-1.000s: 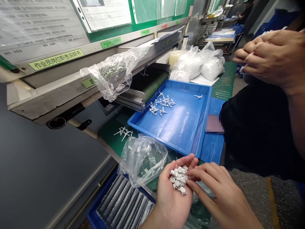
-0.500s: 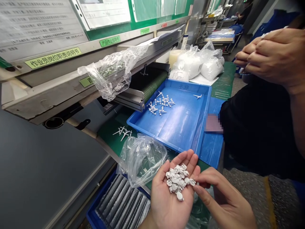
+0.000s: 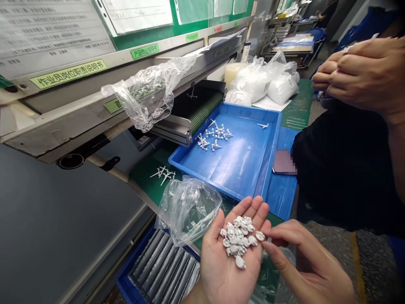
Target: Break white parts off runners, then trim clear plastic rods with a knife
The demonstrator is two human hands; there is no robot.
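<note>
My left hand (image 3: 232, 266) is palm up, fingers extended and slightly cupped, holding a pile of small white round plastic parts with little clips (image 3: 237, 238). At the fingers' edge of that palm, my right hand (image 3: 303, 257) is closed in a pinch, thumb and forefinger on one small white plastic part (image 3: 260, 236). Just beyond both hands lies a blue tray (image 3: 234, 173), where several white branched plastic sprues (image 3: 218, 133) are gathered on its left side. A crumpled clear plastic bag (image 3: 191, 209) is left of my left hand.
More white sprues (image 3: 163, 173) lie on the green tabletop (image 3: 144, 175). A blue crate (image 3: 125, 280) below holds grey rolls. A small conveyor (image 3: 205, 112) ends at the tray, under a shelf (image 3: 79, 101). Filled bags (image 3: 253, 82) stand behind. A co-worker's hands (image 3: 363, 71) are at right.
My right hand has shifted slightly right, drawing the pinched part away from the pile toward the palm's edge. My left fingers have spread a little. The tray and sprues have not moved.
</note>
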